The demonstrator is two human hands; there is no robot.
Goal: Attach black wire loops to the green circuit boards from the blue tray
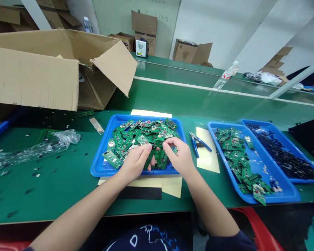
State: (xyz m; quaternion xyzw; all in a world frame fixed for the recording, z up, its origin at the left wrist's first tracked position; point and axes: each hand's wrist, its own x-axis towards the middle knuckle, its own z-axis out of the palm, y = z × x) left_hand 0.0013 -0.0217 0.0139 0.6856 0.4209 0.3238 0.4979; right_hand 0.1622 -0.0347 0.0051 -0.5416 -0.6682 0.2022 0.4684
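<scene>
My left hand (134, 162) is closed on a green circuit board (149, 158), its thumb lying over the upper end. My right hand (180, 156) has thumb and forefinger pinched together just right of that board's end; what sits between the fingertips is too small to make out. Both hands are over the front part of a blue tray (96, 166), which is heaped with green circuit boards (131, 134). To the right of this tray, blue-handled cutting pliers (194, 144) lie partly on a sheet of yellowish paper (208, 161).
Farther right, one blue tray (285, 195) holds boards and small loose parts, another (307, 179) black parts. A large open cardboard box (34, 78) stands at the left, behind clear plastic wrap (39, 150). A water bottle (225, 76) is on the ledge.
</scene>
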